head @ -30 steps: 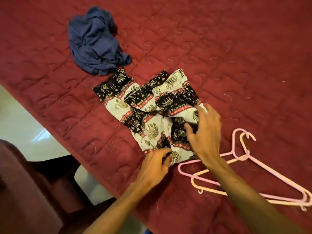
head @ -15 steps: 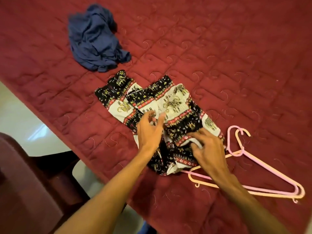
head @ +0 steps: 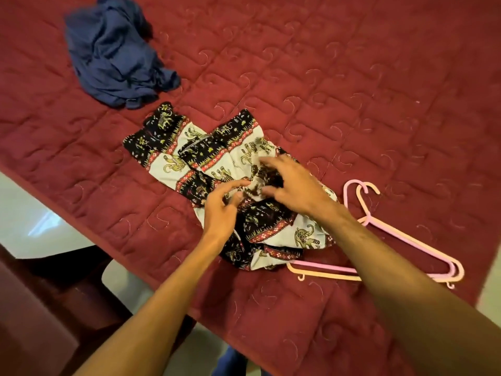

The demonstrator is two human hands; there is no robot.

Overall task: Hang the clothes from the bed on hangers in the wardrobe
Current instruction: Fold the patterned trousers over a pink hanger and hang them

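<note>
A black-and-white garment with an elephant print [head: 189,156] lies crumpled on the red quilted bed [head: 352,77]. My left hand [head: 221,210] and my right hand [head: 295,185] are both on its bunched middle, fingers curled into the fabric and pinching it. Two plastic hangers, a pink hanger [head: 406,240] and a peach hanger [head: 325,275], lie stacked on the bed just right of the garment, partly under my right forearm. A crumpled blue garment [head: 116,52] sits at the far left of the bed. The wardrobe is not in view.
The bed's near edge runs diagonally from left to lower right, with pale floor [head: 35,213] beyond it. A dark red-brown piece of furniture [head: 32,321] stands at the lower left beside the bed.
Both hands have moved up to the garment's middle and gathered the fabric there. The garment has been bunched and shifted a little; the hangers and blue garment stay put.
</note>
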